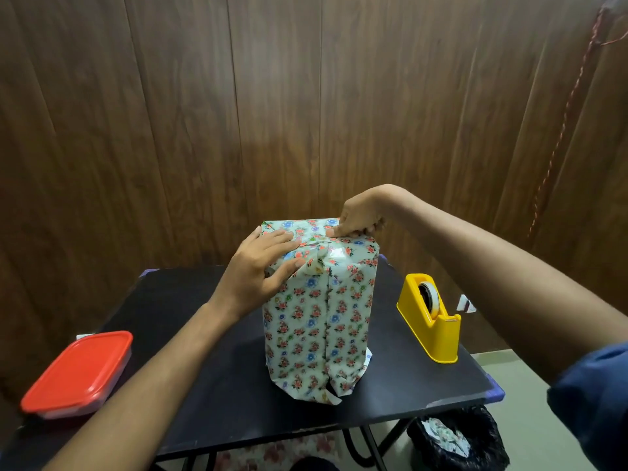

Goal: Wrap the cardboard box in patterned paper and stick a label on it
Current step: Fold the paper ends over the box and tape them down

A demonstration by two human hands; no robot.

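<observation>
Centre frame, our left hand (pixel 263 263) presses the box (pixel 319 314) fingers spread, steadying; right hand (pixel 360 217) pinches the top fold flat.

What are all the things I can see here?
wrapped box: one, white paper with red and blue flowers, upright mid-table
tape dispenser: one, yellow, right of the box
container: one, red lid, table's left edge
table: one, black
bin: one, black liner, paper scraps inside, floor at right
wall: brown wood panels
left hand: flat on the box top's folded paper
right hand: pinches the paper at the top's far edge
</observation>
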